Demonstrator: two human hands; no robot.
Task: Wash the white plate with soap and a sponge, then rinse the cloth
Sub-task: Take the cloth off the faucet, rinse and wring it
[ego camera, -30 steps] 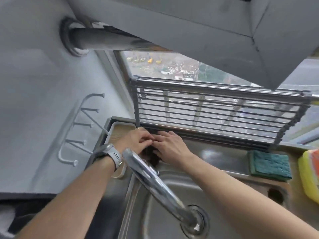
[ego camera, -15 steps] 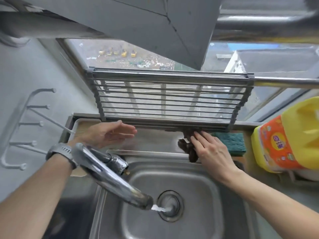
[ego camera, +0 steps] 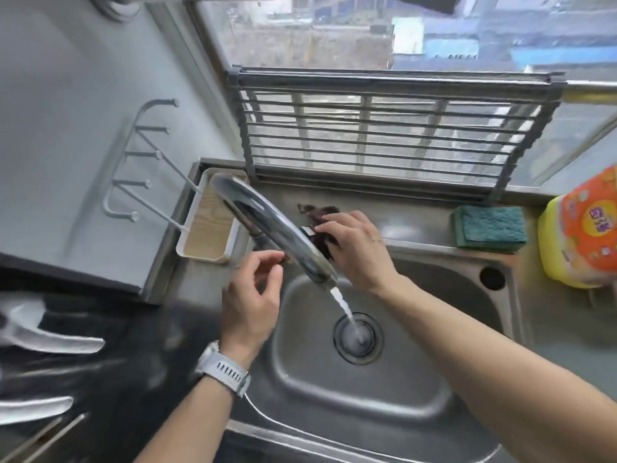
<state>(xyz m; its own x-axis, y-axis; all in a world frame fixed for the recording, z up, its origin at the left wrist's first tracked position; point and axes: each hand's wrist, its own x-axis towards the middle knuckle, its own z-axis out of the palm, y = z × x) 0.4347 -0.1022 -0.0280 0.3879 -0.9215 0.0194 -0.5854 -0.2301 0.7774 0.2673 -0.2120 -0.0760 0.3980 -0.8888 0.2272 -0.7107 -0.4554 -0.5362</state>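
A dark brown cloth [ego camera: 317, 211] lies bunched on the steel ledge behind the sink basin [ego camera: 417, 379]. My right hand [ego camera: 357, 248] lies over the cloth, fingers and thumb curled on it. My left hand [ego camera: 250, 302], with a grey watch on the wrist, hovers by the base of the faucet [ego camera: 267, 222] with loosely curled fingers; its fingertips sit close to the spout and I see nothing held in them. Water [ego camera: 344, 305] runs from the spout into the drain [ego camera: 357, 335]. A green sponge [ego camera: 489, 228] rests on the ledge at the right.
A yellow and orange soap bottle [ego camera: 584, 228] stands at the far right. A grey roll-up rack [ego camera: 384, 135] leans against the window. A white tray [ego camera: 207, 228] sits left of the faucet, under a white hook rack [ego camera: 133, 162]. Blurred white dishes [ego camera: 50, 339] lie at the lower left.
My right hand has carried the cloth left along the ledge, from beside the sponge to behind the faucet. My left hand has come down from the tray to the faucet base.
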